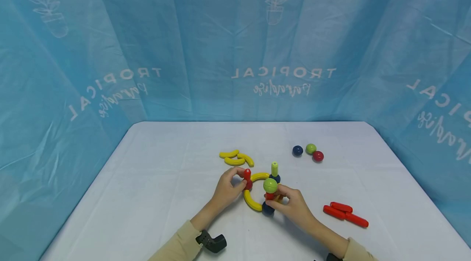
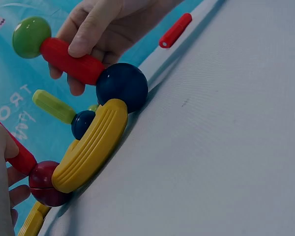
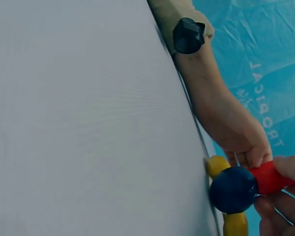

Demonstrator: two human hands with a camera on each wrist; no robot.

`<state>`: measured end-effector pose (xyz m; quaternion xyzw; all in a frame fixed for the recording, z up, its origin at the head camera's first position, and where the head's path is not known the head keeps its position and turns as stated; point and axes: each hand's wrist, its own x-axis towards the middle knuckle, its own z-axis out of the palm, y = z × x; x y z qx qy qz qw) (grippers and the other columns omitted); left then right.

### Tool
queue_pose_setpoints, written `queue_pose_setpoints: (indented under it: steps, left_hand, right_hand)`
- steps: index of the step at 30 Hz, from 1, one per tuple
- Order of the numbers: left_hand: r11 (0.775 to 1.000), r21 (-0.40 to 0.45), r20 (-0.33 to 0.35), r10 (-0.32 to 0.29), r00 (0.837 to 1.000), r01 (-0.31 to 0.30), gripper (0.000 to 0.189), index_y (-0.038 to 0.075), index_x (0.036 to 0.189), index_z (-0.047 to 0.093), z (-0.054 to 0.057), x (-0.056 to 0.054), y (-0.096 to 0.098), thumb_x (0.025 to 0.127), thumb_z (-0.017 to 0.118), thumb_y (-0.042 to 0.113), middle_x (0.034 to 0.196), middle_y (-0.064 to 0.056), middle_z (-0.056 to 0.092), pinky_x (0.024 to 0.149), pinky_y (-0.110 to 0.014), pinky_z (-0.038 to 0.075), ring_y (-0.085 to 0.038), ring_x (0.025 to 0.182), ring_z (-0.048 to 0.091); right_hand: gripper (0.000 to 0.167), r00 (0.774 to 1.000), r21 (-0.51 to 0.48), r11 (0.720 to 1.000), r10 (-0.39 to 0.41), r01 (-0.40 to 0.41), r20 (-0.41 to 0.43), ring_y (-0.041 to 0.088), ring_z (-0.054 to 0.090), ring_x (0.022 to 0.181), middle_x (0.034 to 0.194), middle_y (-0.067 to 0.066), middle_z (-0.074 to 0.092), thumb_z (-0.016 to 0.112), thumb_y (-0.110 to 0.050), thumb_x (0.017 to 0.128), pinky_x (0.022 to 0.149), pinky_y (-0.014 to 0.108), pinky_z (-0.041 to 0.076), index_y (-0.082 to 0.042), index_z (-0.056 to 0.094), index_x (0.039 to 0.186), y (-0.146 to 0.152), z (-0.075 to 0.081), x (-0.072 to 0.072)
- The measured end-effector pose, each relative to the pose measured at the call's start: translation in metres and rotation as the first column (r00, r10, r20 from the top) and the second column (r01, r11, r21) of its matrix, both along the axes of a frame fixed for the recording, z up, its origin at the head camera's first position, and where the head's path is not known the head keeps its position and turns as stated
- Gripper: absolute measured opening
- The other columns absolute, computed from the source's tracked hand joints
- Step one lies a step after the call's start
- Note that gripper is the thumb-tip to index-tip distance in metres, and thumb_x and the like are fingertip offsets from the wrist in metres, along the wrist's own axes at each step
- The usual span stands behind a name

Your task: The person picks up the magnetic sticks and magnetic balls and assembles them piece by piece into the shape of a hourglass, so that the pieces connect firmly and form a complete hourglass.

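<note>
Head view, red rod [image 1: 270, 196] between right fingers [image 1: 289, 191], green ball [image 1: 270, 185] atop

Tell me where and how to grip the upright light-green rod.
Pinch the light-green rod around its upper shaft, probably best from above: it stands upright on a dark blue ball, its top end free, while the right hand and the green ball crowd its near side.

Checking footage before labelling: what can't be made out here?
Head view: much of the right-side yellow curved bar, covered by the right grip.
Left wrist view: one end of the bottom-left yellow bar, cut off by the edge.
Right wrist view: the outer end of the red rod, hidden behind the right grip.
</note>
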<state>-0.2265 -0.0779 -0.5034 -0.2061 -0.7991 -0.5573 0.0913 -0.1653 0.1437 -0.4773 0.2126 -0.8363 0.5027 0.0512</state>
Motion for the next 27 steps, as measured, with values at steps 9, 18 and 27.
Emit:
queue_pose_setpoints:
  steps: [9, 18, 27]
  left_hand:
    - [0.972, -0.205, -0.262, -0.168, 0.950, 0.116, 0.025, 0.014, 0.110, 0.065, 0.000, -0.002, -0.003, 0.085, 0.068, 0.010, 0.101, 0.001, 0.067, 0.085, -0.031, 0.048, -0.013, 0.093, 0.058]
    - [0.953, -0.268, -0.328, -0.226, 0.917, 0.139, 0.026, 0.012, 0.110, 0.065, 0.000, -0.001, -0.002, 0.085, 0.069, 0.012, 0.099, 0.002, 0.066, 0.080, -0.025, 0.048, -0.009, 0.088, 0.055]
    - [0.958, -0.245, -0.285, -0.217, 0.933, 0.148, 0.025, 0.013, 0.110, 0.065, -0.003, -0.001, 0.000, 0.085, 0.069, 0.012, 0.100, 0.001, 0.066, 0.079, -0.025, 0.048, -0.011, 0.089, 0.054]
  right_hand:
    - [0.027, 0.999, 0.035, 0.999, -0.032, 0.032, 0.010, 0.001, 0.055, 0.074, 0.086, 0.001, 0.069, 0.070, -0.021, 0.085, 0.067, 0.019, 0.051, -0.005, 0.069, 0.107, -0.002, -0.006, -0.006]
    - [0.024, 0.995, 0.015, 0.996, -0.084, 0.085, -0.055, 0.000, 0.055, 0.076, 0.087, -0.003, 0.067, 0.069, -0.018, 0.086, 0.068, 0.019, 0.051, -0.008, 0.068, 0.108, -0.001, -0.008, -0.011]
    - [0.016, 0.935, -0.101, 0.944, -0.327, 0.315, -0.137, 0.018, 0.058, 0.083, 0.094, 0.010, 0.067, 0.066, 0.000, 0.085, 0.073, 0.020, 0.050, 0.000, 0.066, 0.101, 0.008, -0.003, -0.039]
